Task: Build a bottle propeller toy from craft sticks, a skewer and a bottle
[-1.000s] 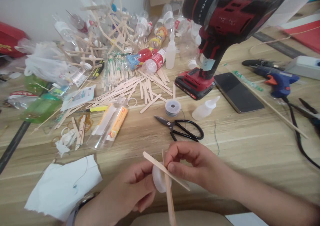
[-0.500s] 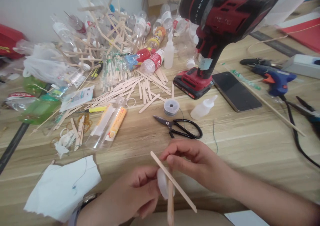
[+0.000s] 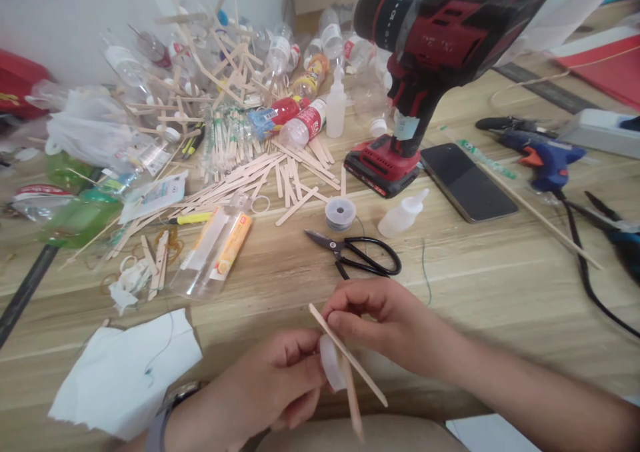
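Note:
A round white plastic cap (image 3: 332,364) is pinched between the thumb and fingers of my left hand (image 3: 285,375), low in the middle of the view. Two flat wooden sticks cross beside the cap: one stick (image 3: 367,380) slants down to the right, and the other (image 3: 353,405) points toward my lap. My right hand (image 3: 377,315) has its thumb and fingers closed at the upper end of the crossed sticks. Its fingertips partly hide where the sticks meet. Black-handled scissors (image 3: 357,252) lie just beyond my right hand.
Beyond the hands are a wire spool (image 3: 341,214), a dropper bottle (image 3: 403,215), a phone (image 3: 470,182) and a standing red drill (image 3: 425,59). A glue gun (image 3: 543,155) lies right. Loose sticks (image 3: 250,179), an orange-labelled bottle (image 3: 215,249) and white paper (image 3: 125,372) are left.
The cap and the sticks have tilted and shifted slightly to the right in my hands. The lower stick now points more down and right. The camera view has shifted slightly.

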Tool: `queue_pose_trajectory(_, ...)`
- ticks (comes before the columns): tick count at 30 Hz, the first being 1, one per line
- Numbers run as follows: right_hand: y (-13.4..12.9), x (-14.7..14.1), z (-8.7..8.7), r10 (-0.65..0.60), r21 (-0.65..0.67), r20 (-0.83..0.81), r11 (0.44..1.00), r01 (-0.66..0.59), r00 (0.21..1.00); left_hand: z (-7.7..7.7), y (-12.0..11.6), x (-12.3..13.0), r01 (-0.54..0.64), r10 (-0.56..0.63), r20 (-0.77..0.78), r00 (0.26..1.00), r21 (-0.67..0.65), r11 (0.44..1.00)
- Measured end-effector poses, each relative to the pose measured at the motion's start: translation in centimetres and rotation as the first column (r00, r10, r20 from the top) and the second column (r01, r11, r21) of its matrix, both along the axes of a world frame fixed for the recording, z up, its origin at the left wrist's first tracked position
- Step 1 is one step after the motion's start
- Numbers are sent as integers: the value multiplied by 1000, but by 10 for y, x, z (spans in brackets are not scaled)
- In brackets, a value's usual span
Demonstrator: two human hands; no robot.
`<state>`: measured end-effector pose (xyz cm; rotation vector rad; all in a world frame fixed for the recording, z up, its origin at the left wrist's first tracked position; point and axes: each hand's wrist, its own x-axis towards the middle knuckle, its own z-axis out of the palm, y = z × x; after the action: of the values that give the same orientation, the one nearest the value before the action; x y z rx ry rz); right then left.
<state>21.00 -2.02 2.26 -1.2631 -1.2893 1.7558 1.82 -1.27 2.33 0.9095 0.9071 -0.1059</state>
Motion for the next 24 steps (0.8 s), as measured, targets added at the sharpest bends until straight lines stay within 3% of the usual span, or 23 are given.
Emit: queue_pose_trajectory(24,-1,4,2,87,296,242,942,-159,966,1,-4,3,-29,29,-7,1000,-29,999)
